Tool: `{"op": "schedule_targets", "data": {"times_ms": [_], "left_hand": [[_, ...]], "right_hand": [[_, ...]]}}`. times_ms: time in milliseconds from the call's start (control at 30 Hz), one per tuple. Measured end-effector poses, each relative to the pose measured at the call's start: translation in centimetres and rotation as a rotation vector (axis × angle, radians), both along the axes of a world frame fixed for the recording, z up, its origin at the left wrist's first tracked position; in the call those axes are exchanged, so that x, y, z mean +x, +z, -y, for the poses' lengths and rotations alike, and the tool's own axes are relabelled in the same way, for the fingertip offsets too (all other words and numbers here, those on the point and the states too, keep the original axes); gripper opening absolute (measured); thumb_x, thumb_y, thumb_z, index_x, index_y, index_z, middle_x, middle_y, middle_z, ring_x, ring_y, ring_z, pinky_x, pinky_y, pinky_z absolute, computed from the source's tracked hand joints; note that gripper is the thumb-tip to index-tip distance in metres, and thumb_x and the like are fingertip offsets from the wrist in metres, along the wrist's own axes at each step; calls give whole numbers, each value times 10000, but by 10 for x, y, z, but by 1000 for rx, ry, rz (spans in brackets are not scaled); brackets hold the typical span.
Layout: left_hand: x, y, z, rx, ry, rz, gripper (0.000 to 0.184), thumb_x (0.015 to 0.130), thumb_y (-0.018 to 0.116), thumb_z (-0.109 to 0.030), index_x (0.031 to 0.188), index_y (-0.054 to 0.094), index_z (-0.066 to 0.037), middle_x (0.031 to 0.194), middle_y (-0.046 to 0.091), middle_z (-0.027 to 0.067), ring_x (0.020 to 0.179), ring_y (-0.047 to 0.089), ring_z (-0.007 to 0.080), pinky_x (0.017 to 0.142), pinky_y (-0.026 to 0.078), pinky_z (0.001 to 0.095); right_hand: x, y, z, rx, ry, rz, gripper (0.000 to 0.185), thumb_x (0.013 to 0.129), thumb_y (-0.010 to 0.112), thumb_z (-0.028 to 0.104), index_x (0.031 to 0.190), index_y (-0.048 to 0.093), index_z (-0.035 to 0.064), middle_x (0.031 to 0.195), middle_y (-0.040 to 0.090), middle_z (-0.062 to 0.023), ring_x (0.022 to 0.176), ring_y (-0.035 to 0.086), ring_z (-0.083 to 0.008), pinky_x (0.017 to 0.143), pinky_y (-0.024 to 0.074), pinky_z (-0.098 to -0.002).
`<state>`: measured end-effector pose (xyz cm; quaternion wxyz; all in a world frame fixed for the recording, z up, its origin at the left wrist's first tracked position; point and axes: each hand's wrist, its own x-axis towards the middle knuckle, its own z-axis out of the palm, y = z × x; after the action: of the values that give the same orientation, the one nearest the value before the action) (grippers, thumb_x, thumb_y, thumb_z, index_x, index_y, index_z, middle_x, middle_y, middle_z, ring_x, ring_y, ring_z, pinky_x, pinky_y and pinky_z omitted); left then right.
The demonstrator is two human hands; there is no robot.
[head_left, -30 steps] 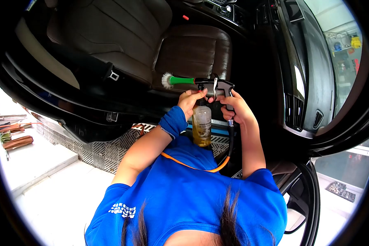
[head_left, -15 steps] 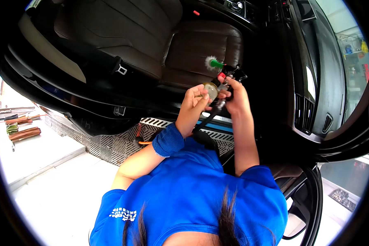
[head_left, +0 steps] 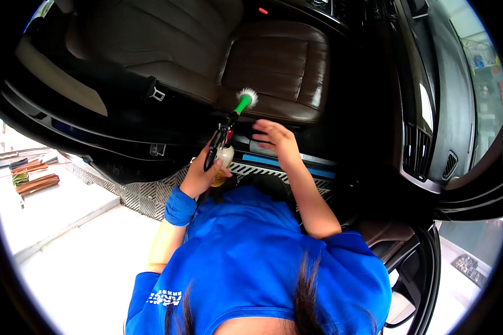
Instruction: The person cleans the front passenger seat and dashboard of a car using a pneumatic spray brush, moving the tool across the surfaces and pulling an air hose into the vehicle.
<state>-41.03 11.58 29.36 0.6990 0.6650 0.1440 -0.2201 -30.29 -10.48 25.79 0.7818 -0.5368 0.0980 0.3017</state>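
Observation:
My left hand (head_left: pixel 203 171), with a blue band on its wrist, grips a black spray gun (head_left: pixel 220 139) low beside the door sill. A green nozzle (head_left: pixel 242 105) with a round white brush tip (head_left: pixel 248 97) points up toward the near edge of the brown leather seat (head_left: pixel 268 67). Partly hidden by my fingers, a bottle (head_left: pixel 223 159) with yellow liquid hangs under the gun. My right hand (head_left: pixel 276 138) holds nothing; its fingers are spread over the sill, a little to the right of the gun.
A seat belt buckle tongue (head_left: pixel 158 95) hangs at the left of the seat. The dashboard (head_left: pixel 464 111) and open door (head_left: pixel 425 268) stand at the right. Brown and green bundles (head_left: pixel 39 181) lie at the far left, beyond the patterned floor mat (head_left: pixel 140 195).
The gun and bottle have moved left and down in my left hand, the brush now pointing up. My right hand has let go of the gun and opened.

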Motion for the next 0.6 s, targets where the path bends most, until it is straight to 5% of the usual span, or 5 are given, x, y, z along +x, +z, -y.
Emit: {"op": "schedule_targets", "data": {"times_ms": [100,167,267,467,600], "left_hand": [[-15,-17,3,122,23,125,574,939,525,-145,1447,269,-77,1063,594,94,606,627,139,533,482,205],[-18,-9,12,173,103,134,508,935,535,-150,1402,360,-51,968,617,95,591,630,143,551,506,230],[-16,-14,16,346,146,-36,472,904,591,-184,1326,456,-22,777,634,85,580,623,136,576,517,261],[3,-36,34,437,160,86,479,902,589,-246,1325,469,-56,765,620,101,529,590,135,500,475,271],[9,-43,37,352,175,50,472,908,584,-242,1330,470,-63,728,593,64,475,533,100,455,446,252]], "right_hand": [[6,-145,22,43,-447,-629,342,948,451,239,1212,496,27,1224,553,-187,1090,565,-329,911,485,-452],[11,-210,30,379,-689,-981,439,976,373,321,1249,395,-22,1336,420,-252,1194,473,-392,967,423,-535],[17,-250,28,344,-882,-891,517,982,330,398,1314,319,1,1394,358,-238,1256,418,-388,1012,378,-532],[31,-263,17,659,-1006,-819,781,936,266,588,1489,-20,117,1542,116,-155,1389,227,-358,1088,273,-497],[34,-276,13,739,-1025,-838,865,907,303,622,1480,-51,78,1554,64,-140,1411,172,-326,1100,249,-491]]}}
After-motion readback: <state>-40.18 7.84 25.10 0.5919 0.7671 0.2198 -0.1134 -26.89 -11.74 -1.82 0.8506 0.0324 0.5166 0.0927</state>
